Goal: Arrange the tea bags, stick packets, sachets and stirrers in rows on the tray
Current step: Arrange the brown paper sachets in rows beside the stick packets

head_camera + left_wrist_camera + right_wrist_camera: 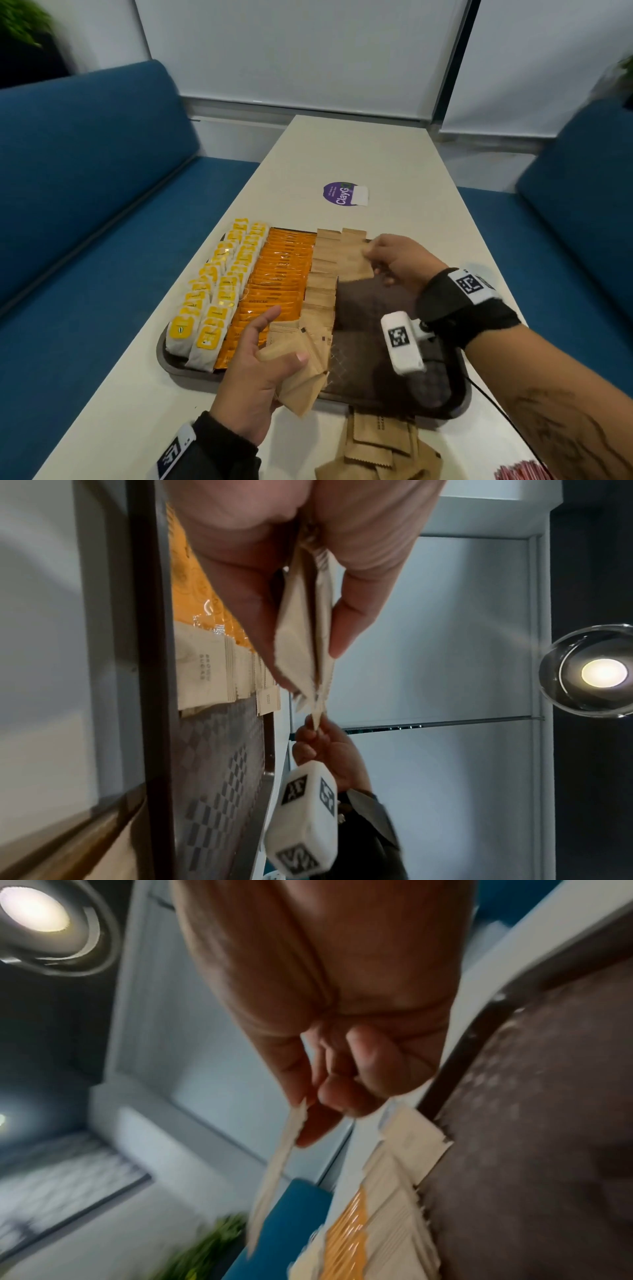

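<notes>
White worktop (pixel 394 164) is carrying a brown tray (pixel 373 377) holding rows of tea bags (pixel 209 301), orange packets (pixel 274 284) and sachets (pixel 325 274). Left hand (pixel 253 380) is gripping a sachet stack (pixel 301 370); right hand (pixel 400 260) is pinching one sachet (pixel 356 263) over the second sachet row.

Red stirrers (pixel 520 472) (bottom corner) cut off, blurred.

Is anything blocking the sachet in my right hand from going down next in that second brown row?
Nothing visible does. The right hand pinches a brown sachet over the near end of the second brown row; just beyond lies bare tray. The left hand holds its stack nearer you.
</notes>
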The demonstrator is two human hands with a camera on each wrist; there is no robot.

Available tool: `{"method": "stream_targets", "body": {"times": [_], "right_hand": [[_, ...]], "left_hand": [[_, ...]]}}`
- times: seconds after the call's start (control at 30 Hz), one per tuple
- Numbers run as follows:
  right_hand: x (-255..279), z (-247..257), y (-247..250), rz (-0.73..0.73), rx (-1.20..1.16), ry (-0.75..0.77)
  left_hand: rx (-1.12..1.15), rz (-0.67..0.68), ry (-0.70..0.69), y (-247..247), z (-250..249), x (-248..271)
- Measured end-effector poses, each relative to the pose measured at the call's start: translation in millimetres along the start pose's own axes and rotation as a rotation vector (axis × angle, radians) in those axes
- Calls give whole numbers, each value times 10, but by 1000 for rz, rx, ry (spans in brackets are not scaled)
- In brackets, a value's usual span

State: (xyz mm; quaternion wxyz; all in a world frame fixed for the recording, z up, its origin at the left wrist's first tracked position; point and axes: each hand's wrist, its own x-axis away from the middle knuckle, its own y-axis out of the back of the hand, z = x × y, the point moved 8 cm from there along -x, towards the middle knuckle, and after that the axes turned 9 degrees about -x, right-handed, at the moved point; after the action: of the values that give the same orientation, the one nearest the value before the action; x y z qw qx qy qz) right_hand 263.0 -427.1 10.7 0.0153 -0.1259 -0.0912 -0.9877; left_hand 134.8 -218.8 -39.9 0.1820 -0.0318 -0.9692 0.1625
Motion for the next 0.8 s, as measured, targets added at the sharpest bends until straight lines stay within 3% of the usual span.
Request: {"method": "stream_targets", "body": {"times": [0.13,0.2,0.33,0.67,0.73,0.8], "right_hand": [[517,239,-572,447,267,104],[688,296,-722,527,437,144],[852,380,-856,507,809,358],[1029,369,-867,559,663,395],[984,371,-836,456,567,397],[911,363,-638,224,285,354]], "left_hand": [[-21,57,41,-151,23,-28],[-33,79,43,-242,22,-20],[-18,116,39,-349,29,3],[32,140,69,-326,76,64],[32,124,50,-354,69,59],[45,65,11,-343,34,54]]}}
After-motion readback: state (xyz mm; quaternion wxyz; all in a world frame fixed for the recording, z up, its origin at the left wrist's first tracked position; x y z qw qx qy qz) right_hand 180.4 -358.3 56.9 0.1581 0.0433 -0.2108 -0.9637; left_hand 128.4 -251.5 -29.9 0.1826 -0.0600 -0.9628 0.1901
